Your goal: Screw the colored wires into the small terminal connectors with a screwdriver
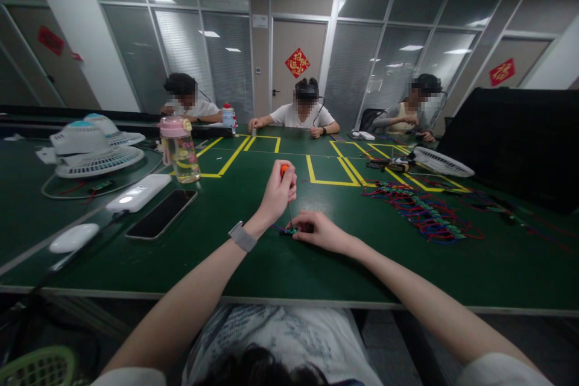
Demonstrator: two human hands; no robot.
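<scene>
My left hand is closed round the orange handle of a screwdriver. The thin shaft points down, its tip at a small green circuit board lying on the table. Thumb and fingers of my right hand pinch the board's right side and hold it against the tabletop. Blue wire shows at the board's left end. My fingers partly cover the board, and the exact spot under the tip is too small to make out.
Many wired circuit boards lie in a row at the right. On the left are a phone, a white power bank, a drink bottle and white fans. Yellow tape marks the green table. Several people sit opposite.
</scene>
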